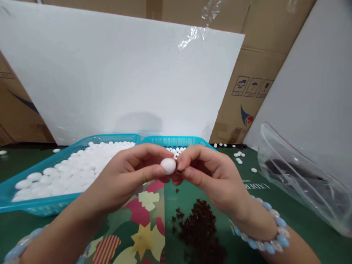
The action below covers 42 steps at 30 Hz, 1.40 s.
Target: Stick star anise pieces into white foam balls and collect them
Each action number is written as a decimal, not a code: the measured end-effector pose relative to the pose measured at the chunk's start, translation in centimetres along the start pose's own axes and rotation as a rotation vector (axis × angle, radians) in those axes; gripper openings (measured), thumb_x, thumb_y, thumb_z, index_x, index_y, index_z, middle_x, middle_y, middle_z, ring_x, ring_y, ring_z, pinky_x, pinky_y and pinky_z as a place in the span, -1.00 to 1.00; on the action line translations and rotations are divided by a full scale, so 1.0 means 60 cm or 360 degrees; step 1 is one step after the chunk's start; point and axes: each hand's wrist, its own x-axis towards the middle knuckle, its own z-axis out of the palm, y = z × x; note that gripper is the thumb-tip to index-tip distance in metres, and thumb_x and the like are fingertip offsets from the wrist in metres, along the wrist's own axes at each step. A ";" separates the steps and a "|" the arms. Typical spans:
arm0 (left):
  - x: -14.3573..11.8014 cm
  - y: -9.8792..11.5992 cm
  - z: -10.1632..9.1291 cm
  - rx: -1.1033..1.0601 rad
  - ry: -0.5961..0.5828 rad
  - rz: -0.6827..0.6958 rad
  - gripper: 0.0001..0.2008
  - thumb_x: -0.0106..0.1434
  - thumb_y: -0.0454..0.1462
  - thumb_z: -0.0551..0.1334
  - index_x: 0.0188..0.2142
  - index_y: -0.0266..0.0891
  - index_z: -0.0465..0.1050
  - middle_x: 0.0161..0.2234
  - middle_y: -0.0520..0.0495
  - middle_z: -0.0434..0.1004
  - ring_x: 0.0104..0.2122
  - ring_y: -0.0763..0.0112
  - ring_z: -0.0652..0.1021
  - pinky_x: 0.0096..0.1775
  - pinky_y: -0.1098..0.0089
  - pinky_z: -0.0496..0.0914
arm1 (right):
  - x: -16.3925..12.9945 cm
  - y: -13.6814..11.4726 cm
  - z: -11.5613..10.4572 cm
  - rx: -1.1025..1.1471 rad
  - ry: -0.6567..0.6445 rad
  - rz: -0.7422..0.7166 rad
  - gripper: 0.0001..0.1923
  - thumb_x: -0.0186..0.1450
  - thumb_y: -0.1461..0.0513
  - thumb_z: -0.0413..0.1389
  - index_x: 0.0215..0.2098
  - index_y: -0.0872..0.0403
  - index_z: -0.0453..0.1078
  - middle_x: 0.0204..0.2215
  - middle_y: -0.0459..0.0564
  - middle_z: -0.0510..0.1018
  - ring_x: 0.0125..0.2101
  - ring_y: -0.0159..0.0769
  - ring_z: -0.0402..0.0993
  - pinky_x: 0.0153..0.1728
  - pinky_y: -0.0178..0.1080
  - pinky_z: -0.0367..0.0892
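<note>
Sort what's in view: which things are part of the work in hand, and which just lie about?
In hand:
white ball, pinched between left hand and right hand
blue tray of white balls
second blue tray
dark crumb pile

Lying about:
plastic bag
loose white balls
white foam board
cardboard boxes

**Matt white, glossy plastic, rough brown**

The small white piece (pixel 168 165) looks smooth and matt, like its heaped fellows in the turquoise plastic basket (pixel 41 205), whose wall is perforated and slightly shiny. Brown crumbs (pixel 199 227) lie coarse and dry on the printed table cover (pixel 275 198). The clear bag (pixel 302 183) glints, crinkled film. Behind: matt white board (pixel 123 80) and dull corrugated cardboard (pixel 247 91).
</note>
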 end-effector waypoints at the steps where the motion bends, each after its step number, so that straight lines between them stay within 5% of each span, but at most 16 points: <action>1: -0.001 0.000 0.000 0.0024 0.0003 0.0008 -0.87 -0.05 -0.42 0.11 -0.50 -0.19 0.37 -0.59 0.17 0.42 -0.56 0.67 0.41 -0.53 0.69 0.30 | 0.000 0.000 0.000 -0.0023 0.0000 -0.0015 -0.87 -0.01 0.44 -0.03 -0.61 0.11 0.22 -0.65 -0.18 0.29 -0.60 -0.59 0.26 -0.58 -0.50 0.22; 25: -0.006 0.022 0.004 0.0231 -0.0001 -0.0039 -0.85 -0.15 -0.44 0.16 -0.56 -0.17 0.40 -0.60 0.12 0.40 -0.58 0.65 0.38 -0.57 0.66 0.25 | -0.009 -0.009 0.000 -0.0170 -0.0083 -0.0037 -0.89 0.00 0.41 -0.02 -0.60 0.10 0.22 -0.61 -0.16 0.29 -0.56 -0.54 0.26 -0.53 -0.47 0.24; 42: -0.010 0.020 0.004 0.0531 0.0156 0.0190 -0.89 -0.15 -0.40 0.18 -0.56 -0.19 0.37 -0.59 0.11 0.31 -0.61 0.66 0.30 -0.65 0.66 0.19 | -0.013 -0.003 0.000 -0.0199 -0.0109 0.0013 -0.92 0.05 0.36 -0.03 -0.54 0.06 0.22 -0.50 -0.14 0.26 -0.41 -0.49 0.23 -0.39 -0.40 0.20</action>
